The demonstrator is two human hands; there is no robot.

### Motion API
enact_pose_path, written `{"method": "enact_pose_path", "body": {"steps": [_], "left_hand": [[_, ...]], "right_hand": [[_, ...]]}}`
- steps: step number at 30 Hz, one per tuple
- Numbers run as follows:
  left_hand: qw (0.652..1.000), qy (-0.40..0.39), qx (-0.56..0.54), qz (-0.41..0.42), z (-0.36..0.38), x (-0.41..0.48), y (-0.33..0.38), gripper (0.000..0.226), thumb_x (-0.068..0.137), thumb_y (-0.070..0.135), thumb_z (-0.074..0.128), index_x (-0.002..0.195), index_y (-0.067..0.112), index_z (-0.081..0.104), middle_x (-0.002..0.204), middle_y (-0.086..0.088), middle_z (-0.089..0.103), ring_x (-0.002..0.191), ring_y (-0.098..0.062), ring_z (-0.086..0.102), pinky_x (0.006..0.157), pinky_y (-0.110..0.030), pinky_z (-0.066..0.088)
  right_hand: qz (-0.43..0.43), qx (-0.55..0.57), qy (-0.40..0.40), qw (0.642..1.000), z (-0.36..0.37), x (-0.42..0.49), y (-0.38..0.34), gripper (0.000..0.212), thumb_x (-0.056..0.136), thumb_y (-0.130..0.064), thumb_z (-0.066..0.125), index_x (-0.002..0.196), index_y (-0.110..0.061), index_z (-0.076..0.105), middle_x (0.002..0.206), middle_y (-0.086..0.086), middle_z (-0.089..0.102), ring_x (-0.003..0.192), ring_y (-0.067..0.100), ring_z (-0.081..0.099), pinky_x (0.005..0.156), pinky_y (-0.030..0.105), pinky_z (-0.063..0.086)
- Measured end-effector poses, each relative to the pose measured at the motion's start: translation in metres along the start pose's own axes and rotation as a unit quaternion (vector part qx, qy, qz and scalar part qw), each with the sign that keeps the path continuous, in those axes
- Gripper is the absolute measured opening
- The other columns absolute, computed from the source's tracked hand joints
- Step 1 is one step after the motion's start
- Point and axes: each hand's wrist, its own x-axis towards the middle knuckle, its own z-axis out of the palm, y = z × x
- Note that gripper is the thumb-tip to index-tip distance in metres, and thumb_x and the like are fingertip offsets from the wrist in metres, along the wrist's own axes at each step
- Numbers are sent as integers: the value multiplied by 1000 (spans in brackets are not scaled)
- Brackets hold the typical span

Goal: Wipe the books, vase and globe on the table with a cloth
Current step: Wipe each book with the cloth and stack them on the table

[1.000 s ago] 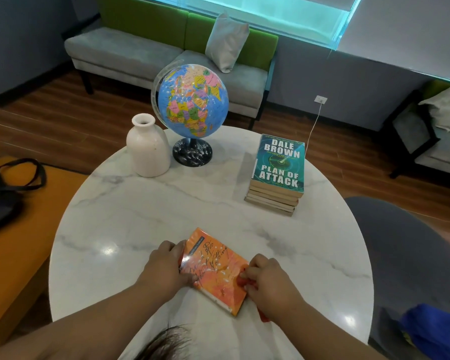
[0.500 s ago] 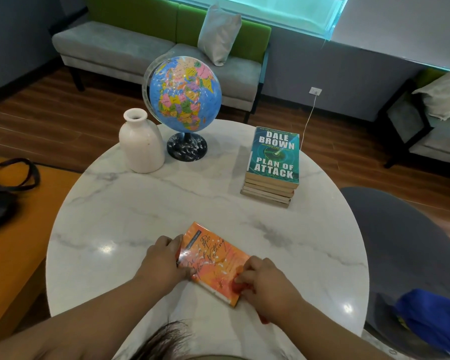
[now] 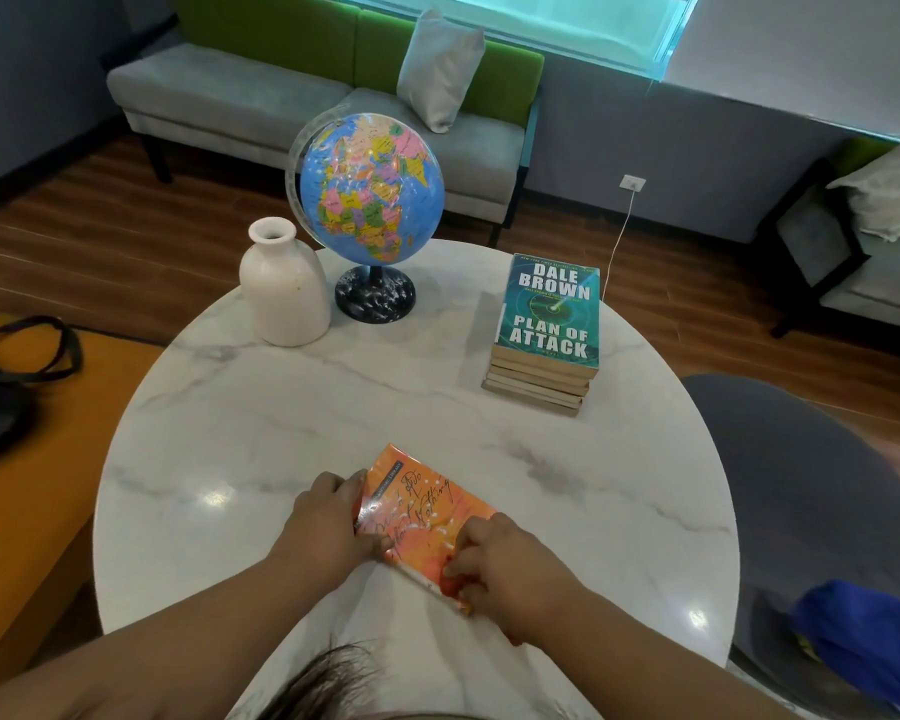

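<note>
Left hand [image 3: 328, 517]: holds the left edge of the orange book [image 3: 422, 517], fingers curled over it to keep it from sliding
Right hand [image 3: 510, 569]: on the near right corner of the orange book, fingers bunched and pressing down on the cloth
Cloth [image 3: 513, 640]: soft and red, mostly hidden; only a little bit peeks out under the right hand, just near of the orange book
Orange book: lies flat on the table [image 3: 281, 433], close to the person; thin, light and bendy, and its shiny cover looks slippery, so I think it is best held by its edges
Stack of books [image 3: 546, 324]: past the orange book and to its right; looks heavy, so take the books one at a time from the top
Vase [image 3: 284, 293]: far past the orange book, to its left; hard, smooth and easy to break, so hold its fat body
Globe [image 3: 372, 189]: farthest from the orange book; the ball may spin, so hold the dark base
</note>
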Motion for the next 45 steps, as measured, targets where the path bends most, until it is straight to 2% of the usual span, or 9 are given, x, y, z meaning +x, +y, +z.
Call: {"method": "enact_pose_path", "body": {"steps": [11, 15, 20, 24, 29, 33, 38, 42, 45], "left_hand": [[1000, -3, 4, -2, -1, -1, 1, 89, 73, 48, 76, 147, 25, 33, 121, 0, 44, 113, -21, 47, 97, -31, 43], [1000, 0, 7, 1, -1, -1, 2, 88, 73, 47, 76, 147, 26, 33, 122, 0, 44, 114, -21, 46, 97, -31, 43], [1000, 0, 5, 2, -1, -2, 2, 87, 73, 48, 76, 146, 27, 34, 120, 0, 44, 113, -20, 46, 97, -31, 43], [1000, 0, 3, 2, -1, -2, 2, 87, 74, 47, 75, 146, 26, 33, 122, 0, 44, 114, -21, 46, 96, -30, 43], [1000, 2, 1, 0, -1, -2, 2, 88, 74, 47, 75, 148, 24, 32, 123, -1, 44, 115, -20, 46, 97, -29, 42], [1000, 4, 4, 3, -1, -2, 2, 87, 75, 47, 75, 147, 24, 32, 120, 0, 44, 113, -19, 47, 96, -29, 43], [1000, 2, 9, 1, -1, -2, 2, 89, 75, 49, 75, 148, 25, 31, 123, 0, 44, 114, -19, 46, 97, -30, 43], [1000, -3, 14, 1, -2, -1, 2, 90, 75, 49, 74, 149, 25, 29, 124, 1, 44, 115, -19, 46, 98, -30, 44], [1000, -3, 14, 2, -1, 0, 1, 90, 76, 49, 73, 149, 24, 28, 125, 1, 43, 116, -19, 45, 98, -30, 43]], "right_hand": [[37, 11, 9, 999, -7, 12, 0, 29, 90, -24, 56, 115, -32, 69, 122, -6, 50, 114, 19, 40, 93, 29, 41], [-7, -7, -25, 1000, -3, 10, -6, 28, 91, -24, 57, 116, -29, 69, 121, -3, 51, 113, 21, 41, 94, 32, 41], [61, 10, 16, 998, -11, 18, 4, 28, 90, -24, 57, 113, -34, 70, 120, -8, 49, 114, 18, 41, 93, 30, 43], [26, 13, -39, 999, -9, 12, 4, 31, 90, -25, 59, 118, -33, 67, 124, -7, 49, 115, 16, 41, 95, 27, 40], [87, 29, 44, 995, -12, 17, 11, 28, 91, -23, 55, 111, -36, 70, 118, -12, 50, 110, 18, 43, 91, 26, 43], [45, 28, -20, 998, -9, 15, 8, 29, 91, -24, 58, 116, -34, 68, 122, -9, 50, 113, 19, 42, 96, 27, 41], [135, 35, 38, 990, -23, 32, 16, 25, 90, -26, 57, 107, -36, 73, 110, -7, 51, 107, 19, 51, 85, 28, 49], [115, 45, -6, 992, -20, 36, 7, 25, 88, -31, 60, 109, -35, 73, 113, -3, 55, 107, 18, 55, 92, 31, 47], [148, 82, 40, 985, -22, 39, 11, 23, 86, -28, 62, 104, -37, 74, 94, -12, 52, 104, 15, 57, 89, 28, 47]]}}
